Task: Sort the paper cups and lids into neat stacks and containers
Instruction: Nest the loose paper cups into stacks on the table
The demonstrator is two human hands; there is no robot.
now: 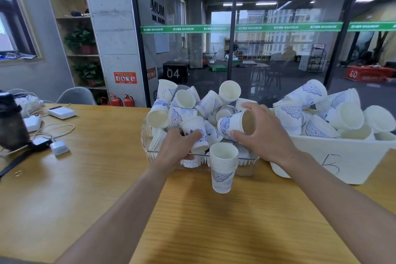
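A clear plastic bin (147,152) in the middle of the table is heaped with loose white paper cups with blue patterns (184,100). My left hand (175,148) grips one cup (196,133) at the bin's front. My right hand (263,133) holds another cup (233,123) lying on its side, its mouth turned toward my palm. An upright stack of nested cups (222,167) stands on the table just in front of the bin, between my hands. Flat white lids (190,163) show through the bin's front wall.
A white tub (342,161) full of more cups (342,115) sits to the right, touching the bin. At the table's left are chargers, cables (53,130), a white box (61,112) and a dark jar (11,126). Wooden tabletop (192,221) stretches toward me.
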